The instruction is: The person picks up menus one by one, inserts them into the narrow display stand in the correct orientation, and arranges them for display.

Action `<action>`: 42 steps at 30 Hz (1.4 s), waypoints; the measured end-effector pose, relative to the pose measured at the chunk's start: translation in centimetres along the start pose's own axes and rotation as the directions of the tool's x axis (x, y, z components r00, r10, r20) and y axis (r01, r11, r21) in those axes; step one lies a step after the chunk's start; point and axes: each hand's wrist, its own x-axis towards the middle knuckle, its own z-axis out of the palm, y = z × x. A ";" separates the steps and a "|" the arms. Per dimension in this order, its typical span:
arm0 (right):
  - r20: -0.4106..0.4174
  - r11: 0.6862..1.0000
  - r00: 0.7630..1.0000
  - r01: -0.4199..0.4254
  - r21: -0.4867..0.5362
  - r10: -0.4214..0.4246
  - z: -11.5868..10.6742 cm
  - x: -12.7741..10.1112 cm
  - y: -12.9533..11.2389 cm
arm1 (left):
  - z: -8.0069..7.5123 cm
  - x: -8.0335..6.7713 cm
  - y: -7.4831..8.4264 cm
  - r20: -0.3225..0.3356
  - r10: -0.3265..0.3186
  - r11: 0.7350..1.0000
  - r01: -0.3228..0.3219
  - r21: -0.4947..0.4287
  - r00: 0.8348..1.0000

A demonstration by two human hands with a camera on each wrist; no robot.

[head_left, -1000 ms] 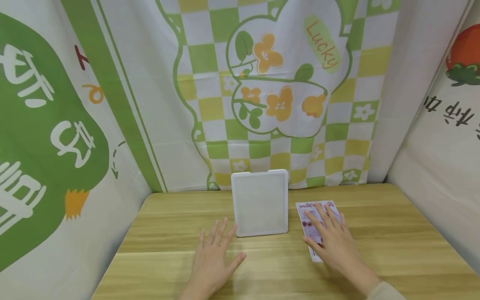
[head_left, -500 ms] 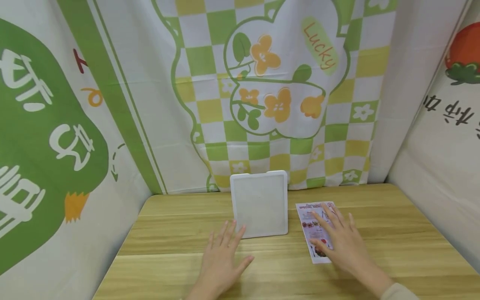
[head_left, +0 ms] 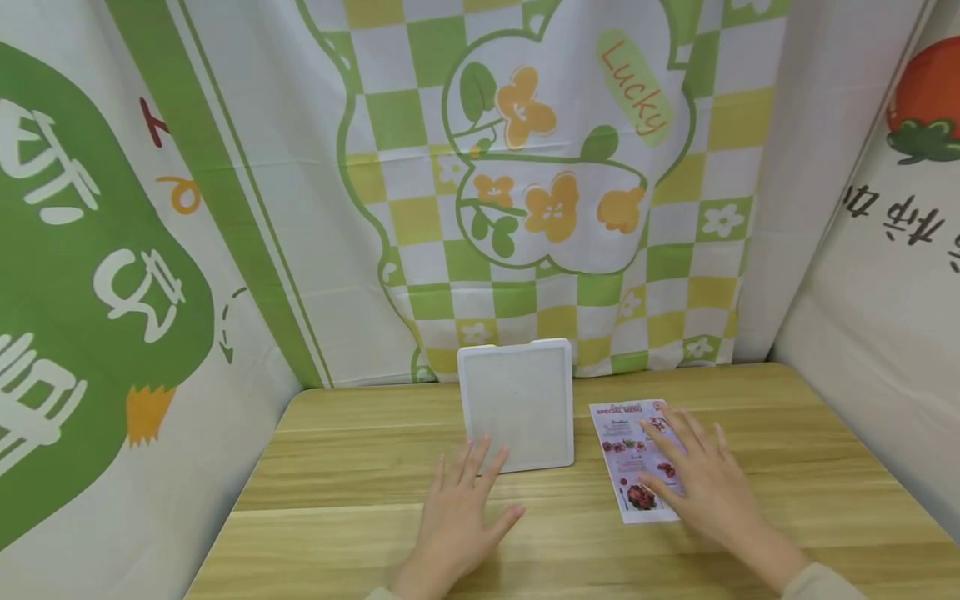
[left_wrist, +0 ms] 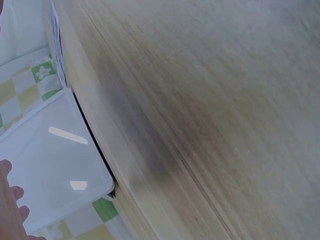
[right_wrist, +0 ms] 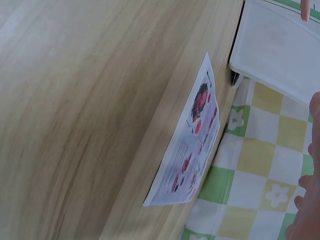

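A white-framed panel with a pale, glossy face stands upright near the back of the table. In front of it my left hand hovers with fingers spread, its fingertips overlapping the panel's lower left in the head view. To the right lies a printed menu sheet headed "SPECIAL MENU", with food pictures on it. My right hand is over the sheet's right side, fingers spread and holding nothing. In the right wrist view the menu sheet shows whole, and several fingertips appear at the right edge.
The wooden table reaches back to a hanging cloth with green and yellow checks. Printed fabric walls flank it, a green-patterned one at left and one with a tomato print at right.
Both hands have drifted to the right, fingers still spread. More of the menu sheet shows from under the right hand. Panel and sheet stay in place while the head view shifts slightly.
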 end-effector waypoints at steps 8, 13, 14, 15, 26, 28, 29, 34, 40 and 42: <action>0.021 1.000 1.000 0.003 -0.008 -0.002 -0.5 -0.7 1.2 | 0.9 0.5 0.8 -0.041 0.021 1.000 -0.021 -0.003 0.999; 0.037 0.999 0.999 0.001 -0.037 0.000 -0.9 -1.1 1.9 | 1.2 0.7 1.6 -0.014 0.024 1.000 -0.025 -0.018 1.000; 0.040 0.999 0.999 0.000 -0.038 0.001 -0.9 -1.2 2.1 | 1.2 0.7 1.7 -0.004 0.024 1.000 -0.024 -0.021 1.000; 0.042 0.999 0.999 -0.001 -0.039 0.003 -0.9 -1.3 2.2 | 1.2 0.8 1.9 0.003 0.025 0.999 -0.025 -0.024 1.000; 0.040 1.000 0.999 -0.018 -0.003 0.018 -0.8 -2.1 3.5 | 1.8 1.2 3.1 0.053 0.036 0.998 -0.033 -0.048 0.998; 0.041 1.000 0.999 -0.014 0.003 0.014 -0.8 -2.2 3.7 | 2.0 1.4 3.3 0.055 0.045 0.998 -0.043 -0.041 0.997; 0.042 1.000 0.999 -0.012 0.008 0.011 -0.8 -2.3 3.8 | 2.1 1.4 3.4 0.057 0.051 0.998 -0.049 -0.038 0.997; 0.052 1.000 0.999 0.008 0.026 -0.009 -0.6 -2.6 4.1 | 2.5 1.7 3.9 0.073 0.080 0.996 -0.077 -0.048 0.994; 0.060 0.999 0.998 0.021 0.040 -0.023 -0.4 -3.0 4.6 | 3.0 2.1 4.4 0.110 0.093 0.993 -0.083 -0.088 0.990; 0.062 0.999 0.998 0.027 0.040 -0.030 -0.2 -3.1 4.8 | 3.1 2.2 4.6 0.118 0.093 0.992 -0.082 -0.093 0.989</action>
